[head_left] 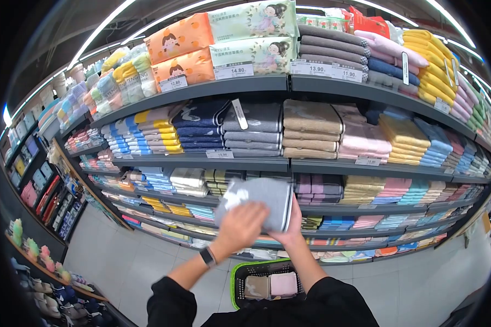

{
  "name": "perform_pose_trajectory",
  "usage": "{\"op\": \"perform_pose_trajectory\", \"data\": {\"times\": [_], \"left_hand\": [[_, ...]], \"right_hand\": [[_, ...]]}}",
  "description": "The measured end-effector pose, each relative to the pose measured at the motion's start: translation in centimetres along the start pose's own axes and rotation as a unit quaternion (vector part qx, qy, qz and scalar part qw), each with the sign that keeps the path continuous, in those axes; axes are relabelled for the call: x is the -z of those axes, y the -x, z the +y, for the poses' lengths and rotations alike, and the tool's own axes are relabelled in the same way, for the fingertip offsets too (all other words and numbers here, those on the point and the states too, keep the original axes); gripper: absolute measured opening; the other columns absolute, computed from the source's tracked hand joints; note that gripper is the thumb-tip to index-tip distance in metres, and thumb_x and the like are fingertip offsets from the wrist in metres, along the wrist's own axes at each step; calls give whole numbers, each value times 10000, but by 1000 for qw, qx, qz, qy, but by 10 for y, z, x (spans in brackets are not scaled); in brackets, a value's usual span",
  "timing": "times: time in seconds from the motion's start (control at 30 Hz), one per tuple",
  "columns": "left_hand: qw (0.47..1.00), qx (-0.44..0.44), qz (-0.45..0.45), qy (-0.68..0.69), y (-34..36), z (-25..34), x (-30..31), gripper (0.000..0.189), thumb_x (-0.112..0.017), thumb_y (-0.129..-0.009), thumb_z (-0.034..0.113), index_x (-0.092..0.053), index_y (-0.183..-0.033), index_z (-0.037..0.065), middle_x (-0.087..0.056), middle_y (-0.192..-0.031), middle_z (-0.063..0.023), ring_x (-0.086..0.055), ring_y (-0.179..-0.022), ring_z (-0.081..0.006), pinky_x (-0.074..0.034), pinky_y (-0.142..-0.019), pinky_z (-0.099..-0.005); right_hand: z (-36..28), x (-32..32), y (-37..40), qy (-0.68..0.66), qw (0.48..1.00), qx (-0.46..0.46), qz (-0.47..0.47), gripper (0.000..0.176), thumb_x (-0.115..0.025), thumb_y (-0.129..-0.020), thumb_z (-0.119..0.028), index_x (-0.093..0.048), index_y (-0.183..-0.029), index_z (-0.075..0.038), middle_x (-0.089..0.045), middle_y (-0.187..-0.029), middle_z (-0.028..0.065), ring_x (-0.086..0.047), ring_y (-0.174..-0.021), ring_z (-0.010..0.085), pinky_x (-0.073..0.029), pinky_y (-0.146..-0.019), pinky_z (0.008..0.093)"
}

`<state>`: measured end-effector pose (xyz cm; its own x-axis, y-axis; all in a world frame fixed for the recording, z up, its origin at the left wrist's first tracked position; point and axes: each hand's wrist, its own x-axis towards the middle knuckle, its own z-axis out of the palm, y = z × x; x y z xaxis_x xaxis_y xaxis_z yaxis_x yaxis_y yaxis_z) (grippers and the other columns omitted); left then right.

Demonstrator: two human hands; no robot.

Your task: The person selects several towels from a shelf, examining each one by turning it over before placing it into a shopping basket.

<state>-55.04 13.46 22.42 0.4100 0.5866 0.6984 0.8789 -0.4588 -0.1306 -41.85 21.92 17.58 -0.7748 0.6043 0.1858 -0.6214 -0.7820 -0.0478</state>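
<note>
A folded grey towel [271,197] with a white pattern and a dark-and-white striped edge is held up in front of the shelves. My right hand [292,224] grips it from beneath and along its right side, with most of the fingers hidden under the cloth. Across the towel's top lies my left hand [244,220], its fingers stretched out and slightly blurred by motion. A black band [207,256] circles my left wrist. On the shelf behind, a stack of similar grey towels [252,134] sits between navy towels [199,128] and brown towels [312,128].
Below my hands, a black basket with a green rim [234,283] stands on the floor, holding a brown folded towel [256,286] and a pink one [283,284]. Shelf edges [256,162] curve across the front. Wipe packs [251,54] line the top shelf.
</note>
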Motion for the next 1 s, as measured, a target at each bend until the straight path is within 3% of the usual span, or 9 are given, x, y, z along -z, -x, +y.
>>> {"op": "perform_pose_trajectory", "data": {"times": [0.2, 0.27, 0.33, 0.47, 0.53, 0.6, 0.67, 0.87, 1.0], "left_hand": [[992, 40, -110, 41, 60, 37, -1, 457, -608, -654, 96, -540, -1102, 36, -534, -1159, -125, -526, -1037, -260, -409, -842, -376], [974, 85, -133, 161, 59, 44, 10, 429, -615, -696, 113, -534, -1112, 49, -515, -1193, -131, -505, -1070, -280, -396, -871, -381], [968, 99, -128, 190, 66, 38, 13, 442, -627, -717, 138, -524, -1137, 47, -509, -1207, -134, -489, -1093, -298, -385, -893, -380], [942, 275, 29, 189, 91, 20, 0, 496, -621, -772, 220, -477, -1200, 15, -497, -1225, -156, -485, -1111, -287, -356, -946, -361], [682, 526, 49, 506, 108, 20, -12, 469, -520, -867, 241, -422, -1258, 1, -485, -1247, -149, -465, -1141, -250, -348, -965, -362], [630, 516, -33, 579, 133, 19, -33, 480, -401, -937, 302, -348, -1311, 5, -470, -1261, -113, -448, -1158, -196, -363, -966, -342], [430, 544, -77, 717, 131, 32, -33, 499, -444, -924, 313, -352, -1303, 3, -485, -1237, -106, -479, -1123, -184, -394, -949, -331], [497, 522, -7, 693, 103, 39, -24, 517, -573, -853, 107, -350, -1303, -13, -506, -1197, -88, -502, -1067, -151, -410, -914, -283], [533, 501, -80, 678, 95, 38, -20, 535, -599, -834, 91, -359, -1303, -8, -505, -1191, -78, -496, -1056, -132, -409, -899, -269]], "right_hand": [[17, 54, 33, 96, 992, 10, 86, 637, -345, -878, -549, -431, -1278, -60, -485, -1254, 168, -502, -1107, 319, -387, -960, 428], [18, 60, 44, 116, 988, 15, 105, 659, -368, -869, -565, -410, -1292, -62, -474, -1265, 172, -502, -1107, 321, -395, -954, 434], [15, 61, 57, 133, 986, 15, 103, 676, -399, -849, -580, -410, -1296, -74, -485, -1249, 170, -490, -1118, 330, -395, -948, 462], [2, 76, 84, 180, 973, 81, 117, 693, -440, -841, -577, -387, -1305, -65, -478, -1257, 152, -499, -1115, 301, -402, -945, 447], [0, 72, 97, 170, 974, 93, 114, 653, -447, -854, -543, -397, -1295, -64, -496, -1235, 143, -509, -1104, 283, -412, -938, 425], [-2, 71, 106, 221, 957, 92, 163, 605, -450, -861, -508, -429, -1268, -61, -503, -1217, 150, -516, -1079, 284, -421, -912, 435], [0, 69, 112, 232, 950, 86, 192, 553, -438, -879, -461, -446, -1243, -45, -522, -1183, 153, -526, -1059, 275, -429, -898, 422], [-3, 91, 138, 249, 937, 87, 230, 498, -480, -885, -413, -486, -1196, -24, -563, -1130, 143, -558, -1005, 237, -453, -870, 365], [-14, 105, 161, 331, 938, 34, 97, 796, -691, -732, -445, -353, -1296, 4, -497, -1221, 124, -508, -1096, 223, -412, -937, 371]]}}
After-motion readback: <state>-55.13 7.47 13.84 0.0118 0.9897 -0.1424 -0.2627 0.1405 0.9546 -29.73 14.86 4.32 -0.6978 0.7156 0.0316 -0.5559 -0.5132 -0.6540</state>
